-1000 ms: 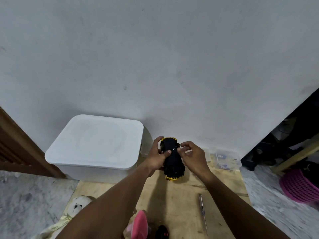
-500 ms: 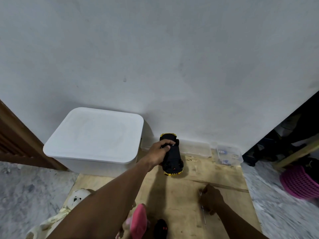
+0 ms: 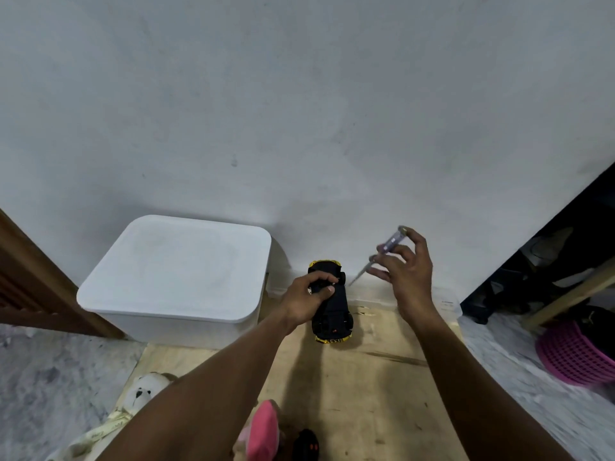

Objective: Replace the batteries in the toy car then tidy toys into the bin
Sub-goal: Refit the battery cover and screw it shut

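Note:
The black and yellow toy car [image 3: 333, 311] is upside down above the wooden board, held at its far half by my left hand [image 3: 307, 297]. My right hand [image 3: 404, 277] grips a screwdriver [image 3: 382, 252] with a clear purple handle; its tip points down-left, close to the car's far wheel. The white bin [image 3: 173, 277] with its lid on stands to the left of the car against the wall.
A white teddy [image 3: 143, 392], a pink toy [image 3: 263, 434] and a black remote [image 3: 307, 445] lie at the near edge of the wooden board [image 3: 366, 394]. A clear small box [image 3: 446, 304] sits by the wall. A pink basket [image 3: 575, 357] stands at the right.
My right hand left the car, picked the screwdriver up from the board and raised it beside the car. My left hand kept hold of the car.

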Demonstrator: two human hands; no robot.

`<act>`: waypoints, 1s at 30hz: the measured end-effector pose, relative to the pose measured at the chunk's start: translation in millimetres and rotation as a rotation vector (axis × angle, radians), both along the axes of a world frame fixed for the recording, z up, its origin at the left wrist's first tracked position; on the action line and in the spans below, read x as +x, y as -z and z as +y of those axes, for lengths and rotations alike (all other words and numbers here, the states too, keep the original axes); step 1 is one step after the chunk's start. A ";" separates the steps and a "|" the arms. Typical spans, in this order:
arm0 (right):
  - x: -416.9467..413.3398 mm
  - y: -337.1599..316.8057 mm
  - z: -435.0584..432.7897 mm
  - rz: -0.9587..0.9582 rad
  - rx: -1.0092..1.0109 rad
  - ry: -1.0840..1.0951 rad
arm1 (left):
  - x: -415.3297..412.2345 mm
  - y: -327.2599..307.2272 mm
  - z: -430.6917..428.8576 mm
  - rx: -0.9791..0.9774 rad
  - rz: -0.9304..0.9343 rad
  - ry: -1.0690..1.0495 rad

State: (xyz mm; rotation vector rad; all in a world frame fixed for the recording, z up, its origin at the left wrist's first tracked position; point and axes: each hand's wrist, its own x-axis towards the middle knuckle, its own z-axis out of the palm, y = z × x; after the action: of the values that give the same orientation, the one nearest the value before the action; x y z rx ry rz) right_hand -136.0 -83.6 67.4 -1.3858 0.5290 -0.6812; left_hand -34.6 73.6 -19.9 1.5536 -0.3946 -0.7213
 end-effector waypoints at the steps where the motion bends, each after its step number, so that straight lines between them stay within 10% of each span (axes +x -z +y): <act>1: 4.6 -5.6 6.1 -0.029 -0.052 -0.024 | -0.7 -1.0 -0.3 -0.002 0.000 -0.007; 30: 4.5 1.1 41.0 0.007 -0.661 -0.228 | -2.9 -10.7 7.8 -0.035 -0.026 -0.036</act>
State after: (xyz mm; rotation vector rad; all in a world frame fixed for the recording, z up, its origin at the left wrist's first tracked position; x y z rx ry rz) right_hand -131.4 -42.6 66.3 -2.0289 0.1383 -0.6930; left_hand -37.5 81.5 -9.1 1.5348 -0.3950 -0.6636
